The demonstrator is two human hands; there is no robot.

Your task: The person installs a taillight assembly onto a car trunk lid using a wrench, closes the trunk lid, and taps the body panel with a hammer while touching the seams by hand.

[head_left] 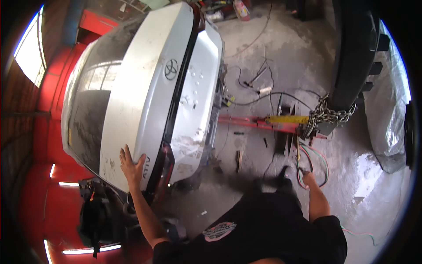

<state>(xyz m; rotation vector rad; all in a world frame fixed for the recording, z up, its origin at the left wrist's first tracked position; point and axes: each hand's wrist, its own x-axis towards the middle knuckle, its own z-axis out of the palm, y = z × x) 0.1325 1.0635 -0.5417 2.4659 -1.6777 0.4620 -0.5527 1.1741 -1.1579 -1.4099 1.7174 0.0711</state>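
My left hand [132, 169] lies with spread fingers on the white trunk lid [136, 92] of a car, beside the "ATIV" lettering. To the right, my right hand [309, 179] is closed near a loop of red and green hoses [326, 165]; its fingers wrap round something I cannot make out. Below the trunk lid's dark edge is the car's rear bumper [193, 105], with several small round marks on it. A red and yellow pulling bar [285, 119] runs from near the bumper to a chain [329, 115].
A thick black post [357, 53] stands at the upper right, the chain round its base. Cables and a hammer-like tool [256, 77] lie on the grey floor. Silvery sheeting [389, 119] hangs at the right. A pink bottle [241, 9] stands at the top.
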